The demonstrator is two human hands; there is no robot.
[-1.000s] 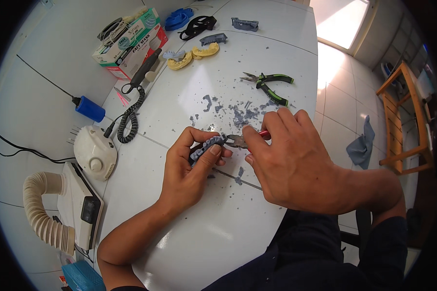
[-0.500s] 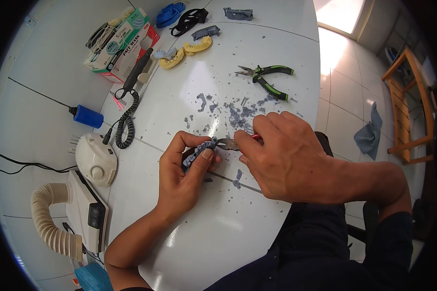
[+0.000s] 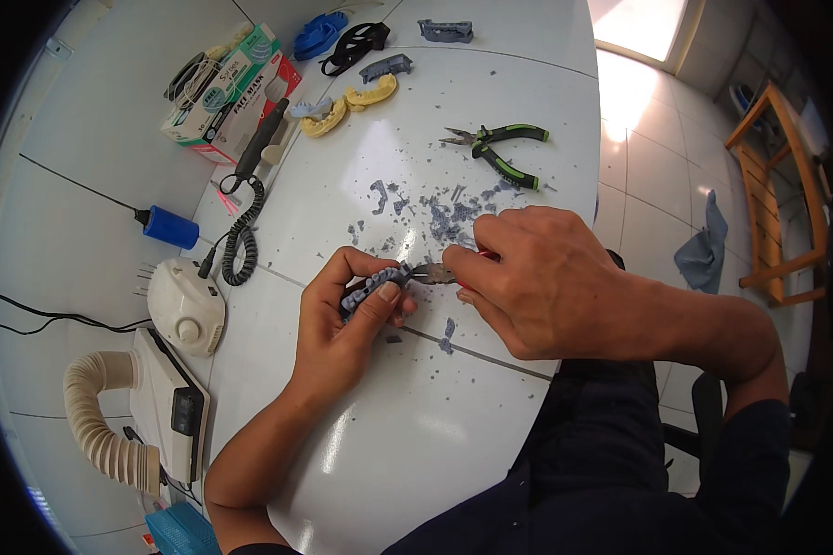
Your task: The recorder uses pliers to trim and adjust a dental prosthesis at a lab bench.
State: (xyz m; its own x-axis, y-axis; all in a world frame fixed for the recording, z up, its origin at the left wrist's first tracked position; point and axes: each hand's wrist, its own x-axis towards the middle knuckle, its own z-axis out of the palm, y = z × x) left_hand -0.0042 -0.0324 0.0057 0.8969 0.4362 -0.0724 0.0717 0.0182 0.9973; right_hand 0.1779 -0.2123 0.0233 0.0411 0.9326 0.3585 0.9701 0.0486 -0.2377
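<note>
- The left hand (image 3: 342,324), just left of the frame's centre, grips a grey dental model (image 3: 372,285) between thumb and fingers; the fingers cover most of the model, so only its toothed upper edge shows.
- The right hand (image 3: 546,282), at centre right, is clenched round a small cutter (image 3: 432,272). Only the metal tip and a sliver of red handle stick out of the fist; the tip meets the right end of the model.
- Grey chips (image 3: 435,215) lie scattered on the white table (image 3: 416,435) just above both hands; they are too small to tell apart.
- Green-handled pliers (image 3: 495,148) lie free in the upper middle, well apart from the hands.
- Yellow dental casts (image 3: 352,104) sit at upper left, beside a box (image 3: 231,92) whose far side is cut off by the fisheye bend.
- A ribbed hose (image 3: 97,425) at lower left runs out of sight at the frame's dark rim.
</note>
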